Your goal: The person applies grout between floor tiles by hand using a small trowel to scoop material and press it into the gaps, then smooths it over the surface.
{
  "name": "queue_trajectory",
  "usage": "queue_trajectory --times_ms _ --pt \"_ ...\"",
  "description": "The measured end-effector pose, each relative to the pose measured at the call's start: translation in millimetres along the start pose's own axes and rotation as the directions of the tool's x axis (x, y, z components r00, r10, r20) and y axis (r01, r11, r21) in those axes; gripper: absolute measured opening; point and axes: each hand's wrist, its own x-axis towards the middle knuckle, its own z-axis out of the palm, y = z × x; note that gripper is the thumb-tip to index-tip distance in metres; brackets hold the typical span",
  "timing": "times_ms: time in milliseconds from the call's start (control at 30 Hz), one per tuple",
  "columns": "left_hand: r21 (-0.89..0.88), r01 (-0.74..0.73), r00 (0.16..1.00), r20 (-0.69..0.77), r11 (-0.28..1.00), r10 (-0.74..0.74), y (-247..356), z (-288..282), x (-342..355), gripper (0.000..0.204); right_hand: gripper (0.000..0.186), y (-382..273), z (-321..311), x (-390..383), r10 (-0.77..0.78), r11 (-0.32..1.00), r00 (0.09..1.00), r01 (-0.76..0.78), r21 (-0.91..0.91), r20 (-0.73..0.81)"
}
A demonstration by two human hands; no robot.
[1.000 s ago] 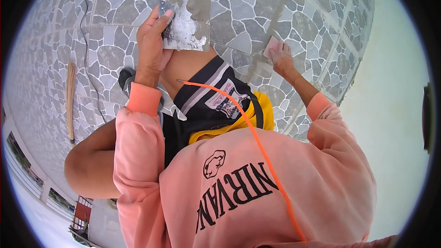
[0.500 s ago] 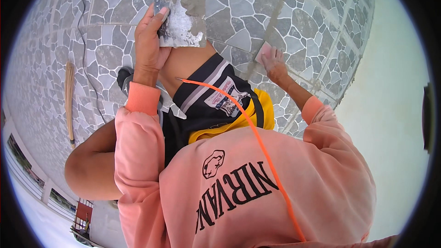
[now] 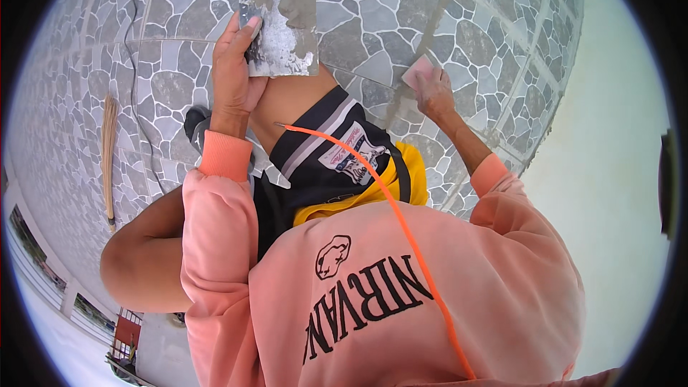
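My left hand (image 3: 233, 64) grips a flat, squarish metal plate (image 3: 287, 46) by its left edge, thumb on top. Grey grout paste (image 3: 296, 3) and whitish smears cover its upper face. Over to the right, my right hand (image 3: 434, 92) is closed on a small pinkish flat pad (image 3: 420, 72), whose exact kind I cannot make out. This pad lies against the stone-patterned floor tiles (image 3: 344, 43), at a joint where a strip of wet grey grout (image 3: 437, 18) runs. Pale residue coats the fingers of that hand.
A straw broom (image 3: 109, 158) lies on the floor at the left, near a dark cable (image 3: 136, 79). A pale wall (image 3: 602, 172) rises along the right side. My bent knee (image 3: 136, 265) and a dark shoe (image 3: 195, 122) are at the left. An orange drawstring (image 3: 380, 179) hangs from my sweatshirt.
My right hand and the pad have shifted slightly up and to the right along the grout strip. The metal plate in my left hand has moved a little left and down.
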Motion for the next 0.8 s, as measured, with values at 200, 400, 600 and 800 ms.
queue_trajectory --times_ms 200,400,600,800 --pt "0.035 0.018 0.999 0.049 0.999 -0.02 -3.5 -9.5 1.9 0.036 0.037 13.0 13.2 -2.8 0.068 0.98 0.946 -0.004 -0.198 0.317" --pt "0.036 0.032 0.999 0.042 0.999 -0.034 1.8 -2.5 -2.0 0.037 0.033 9.5 -3.8 32.7 0.2 0.979 0.978 -0.197 0.055 -0.054" --pt "0.025 0.026 0.999 0.032 0.999 -0.027 0.5 5.3 -3.2 0.036 0.043 -32.3 36.7 13.0 0.255 0.964 0.963 -0.246 -0.105 0.084" --pt "0.042 0.009 0.999 0.047 0.999 -0.011 -3.1 0.9 -0.5 0.036 0.054 -27.9 -14.8 18.0 0.116 0.927 0.786 -0.305 0.217 0.607"
